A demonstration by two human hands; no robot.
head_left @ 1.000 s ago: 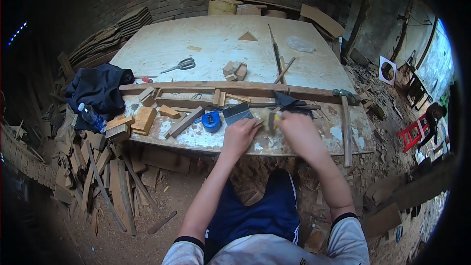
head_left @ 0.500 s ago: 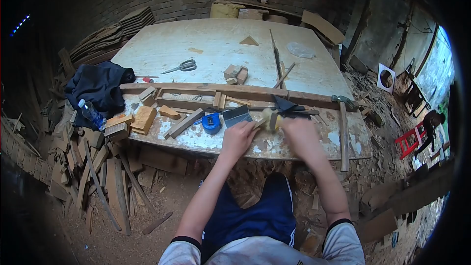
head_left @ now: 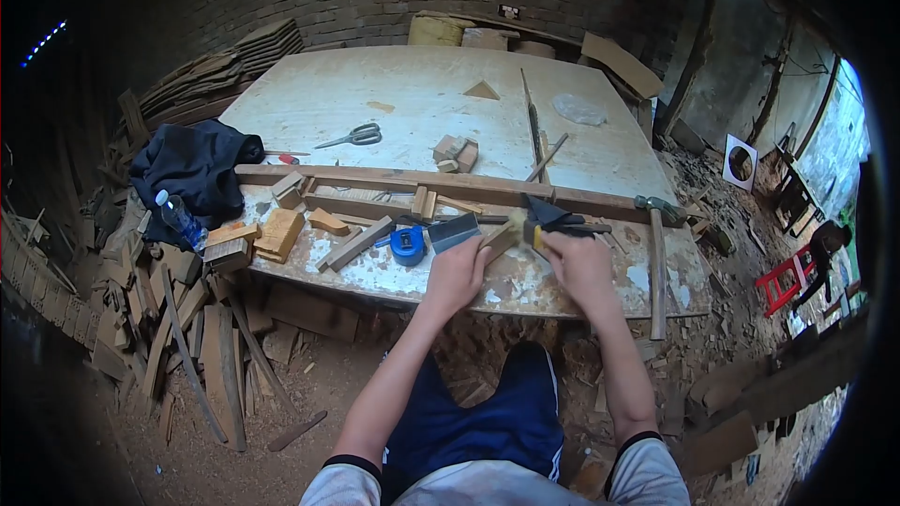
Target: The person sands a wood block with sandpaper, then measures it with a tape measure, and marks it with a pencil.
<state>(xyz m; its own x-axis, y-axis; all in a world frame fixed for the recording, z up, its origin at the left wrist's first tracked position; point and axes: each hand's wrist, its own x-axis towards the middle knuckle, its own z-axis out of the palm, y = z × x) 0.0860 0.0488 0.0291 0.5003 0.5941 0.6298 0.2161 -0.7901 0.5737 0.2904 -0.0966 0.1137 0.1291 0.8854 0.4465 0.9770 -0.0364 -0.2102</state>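
My left hand (head_left: 457,274) lies at the bench's front edge, its fingers closed round a small wooden block (head_left: 502,240). Beside its knuckles rests a flat grey metal-looking plate (head_left: 454,232). My right hand (head_left: 583,269) grips a brush (head_left: 535,235) with pale bristles and some yellow near the fingers. Its bristles are at the upper end of the block. Behind the brush a dark cloth (head_left: 548,213) is bunched up. A blue tape measure (head_left: 407,245) sits left of my left hand.
A hammer (head_left: 657,267) stretches over the bench's right front edge. One long wooden beam (head_left: 431,181) crosses the workbench (head_left: 366,84). Scissors (head_left: 352,136), wood blocks (head_left: 279,235) and a bottle (head_left: 178,218) lie around. Scrap wood (head_left: 225,365) covers the floor at left.
The right hand and brush have shifted slightly right and down, and the brush is less blurred. The wooden block shows more clearly in the left hand. The whole view has shifted slightly.
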